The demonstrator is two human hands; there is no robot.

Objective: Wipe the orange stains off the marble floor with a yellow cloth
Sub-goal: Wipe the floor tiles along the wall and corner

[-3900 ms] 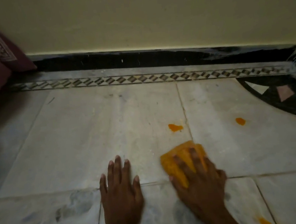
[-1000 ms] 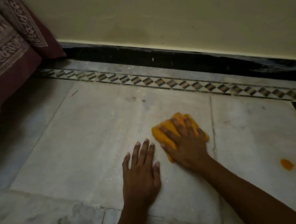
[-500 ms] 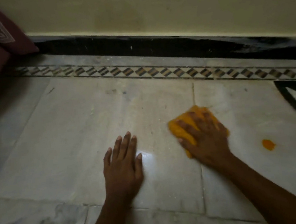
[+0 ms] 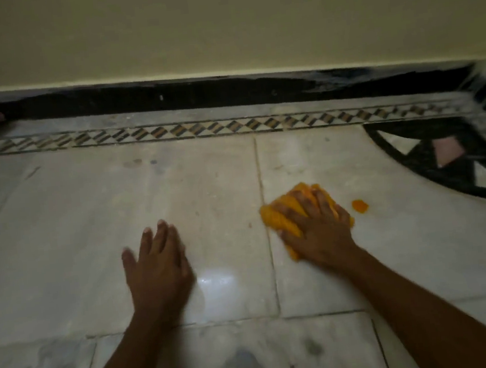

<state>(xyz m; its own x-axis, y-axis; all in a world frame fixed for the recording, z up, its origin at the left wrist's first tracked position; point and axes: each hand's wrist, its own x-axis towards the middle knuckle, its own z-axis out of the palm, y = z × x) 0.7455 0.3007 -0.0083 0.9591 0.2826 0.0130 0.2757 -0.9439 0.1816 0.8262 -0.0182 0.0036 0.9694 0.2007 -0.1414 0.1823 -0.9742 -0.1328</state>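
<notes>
The right hand (image 4: 318, 227) lay flat over the bunched yellow cloth (image 4: 280, 218), its grip spread across the fabric and pressing it onto the marble floor (image 4: 91, 228) rather than pinching it. Half a second before, the cloth had sat on the tile seam (image 4: 262, 182) with the orange stain (image 4: 360, 205) well apart to its right; now the cloth had slid rightward off the seam and lay just beside that stain, not yet touching it. The stain formerly by the seam no longer showed, so that patch looked done and this blot seemed next. The left hand (image 4: 157, 266) rested on the floor, fingers loosely together and holding nothing, bracing the body.
</notes>
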